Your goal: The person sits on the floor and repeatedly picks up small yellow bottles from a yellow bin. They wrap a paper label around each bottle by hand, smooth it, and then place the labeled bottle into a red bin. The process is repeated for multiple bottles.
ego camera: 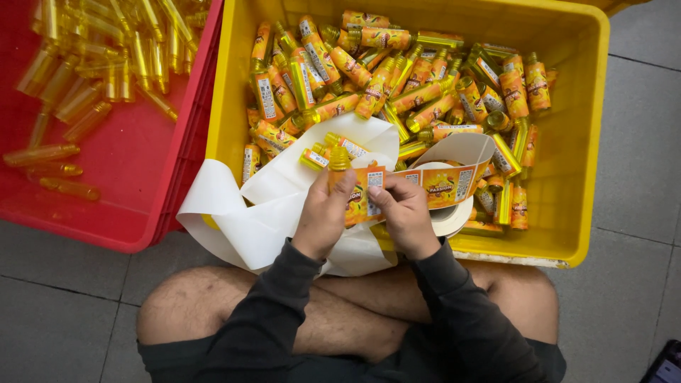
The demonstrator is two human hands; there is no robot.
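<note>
My left hand (325,216) grips a small yellow-capped bottle (340,160) upright over the near edge of the yellow crate (589,142). My right hand (406,213) presses an orange label (370,186) against the bottle's side. The label is at the end of a strip of orange stickers (443,183) that runs off a white roll (454,216) lying in the crate by my right hand. White backing paper (234,220) trails from the roll over the crate's near wall toward my left knee.
The yellow crate holds several labelled orange bottles (383,78) in a heap. A red crate (142,156) to the left holds several unlabelled clear yellow bottles (92,64). I sit cross-legged on a grey tiled floor (631,284). A dark device corner (667,365) shows at the lower right.
</note>
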